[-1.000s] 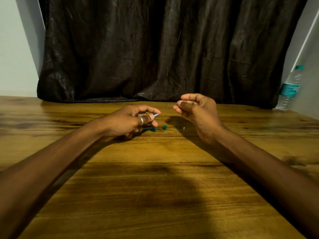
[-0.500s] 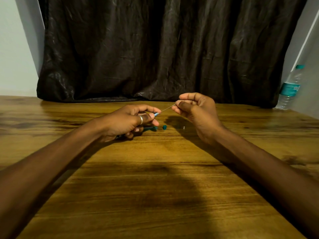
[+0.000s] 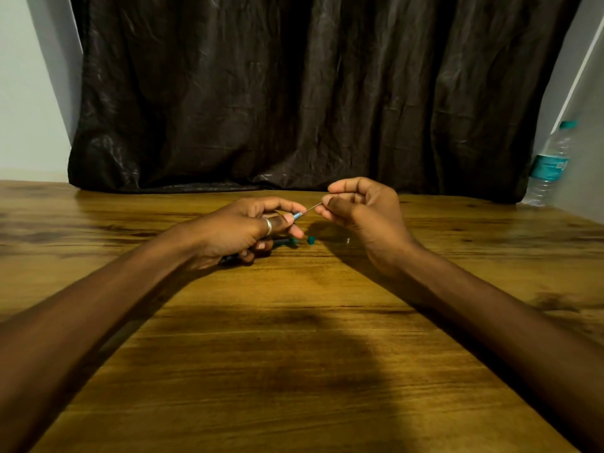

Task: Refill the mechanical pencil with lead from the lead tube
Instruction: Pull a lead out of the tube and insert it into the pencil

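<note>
My left hand (image 3: 242, 228) rests low over the wooden table (image 3: 294, 354) and grips a mechanical pencil, of which only the blue open end (image 3: 297, 216) pokes out past the fingers. My right hand (image 3: 362, 217) pinches a thin grey lead (image 3: 312, 208) between thumb and forefinger. The lead slants down to the left and its tip meets the pencil's blue end. Just behind my left fingers a teal lead tube (image 3: 286, 242) lies on the table, partly hidden by them. Its teal cap (image 3: 310, 240) lies loose beside it.
A small pale piece (image 3: 348, 240) lies on the table under my right hand. A dark crumpled curtain (image 3: 310, 93) hangs along the table's far edge. A clear water bottle (image 3: 549, 165) with a teal label stands at the far right.
The lead's tip, apart from the pencil a second ago, has come to the blue end. My right hand has moved a little closer to the left, so less lead shows.
</note>
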Action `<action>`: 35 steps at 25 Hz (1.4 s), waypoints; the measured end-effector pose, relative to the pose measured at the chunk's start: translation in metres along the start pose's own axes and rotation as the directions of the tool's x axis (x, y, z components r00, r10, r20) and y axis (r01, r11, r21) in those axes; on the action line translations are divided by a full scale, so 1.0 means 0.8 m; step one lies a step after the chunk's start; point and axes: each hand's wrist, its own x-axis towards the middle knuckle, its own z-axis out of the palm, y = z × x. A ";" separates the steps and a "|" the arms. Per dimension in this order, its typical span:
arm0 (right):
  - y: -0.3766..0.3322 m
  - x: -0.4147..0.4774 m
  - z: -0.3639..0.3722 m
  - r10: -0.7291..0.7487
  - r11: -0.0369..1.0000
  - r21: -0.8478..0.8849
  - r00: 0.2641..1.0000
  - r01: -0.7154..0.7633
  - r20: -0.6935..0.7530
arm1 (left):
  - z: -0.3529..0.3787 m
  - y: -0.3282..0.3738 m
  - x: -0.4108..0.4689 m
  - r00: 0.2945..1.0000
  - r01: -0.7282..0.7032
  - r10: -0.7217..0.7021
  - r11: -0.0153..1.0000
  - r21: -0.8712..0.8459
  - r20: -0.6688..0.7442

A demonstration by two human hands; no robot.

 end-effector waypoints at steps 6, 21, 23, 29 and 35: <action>0.000 -0.005 0.007 -0.090 0.980 -0.174 0.995 0.095 0.036 | 0.004 0.000 0.002 1.000 0.004 -0.004 1.000 -0.002 -0.009; 0.019 0.003 -0.001 -0.265 0.872 -0.388 0.954 0.299 0.141 | 0.005 0.005 0.000 0.999 0.006 -0.004 1.000 0.030 -0.046; 0.019 0.006 -0.006 -0.295 0.825 -0.472 0.949 0.312 0.112 | 0.007 0.006 0.000 0.994 -0.033 0.042 0.995 0.094 -0.105; 0.023 0.015 -0.016 -0.338 0.751 -0.576 0.937 0.324 0.088 | -0.001 -0.005 -0.002 0.934 -0.038 0.244 0.795 0.605 -0.261; 0.028 0.018 -0.018 -0.374 0.706 -0.601 0.918 0.374 0.132 | -0.008 -0.010 -0.001 0.953 0.043 0.182 0.711 0.701 -0.243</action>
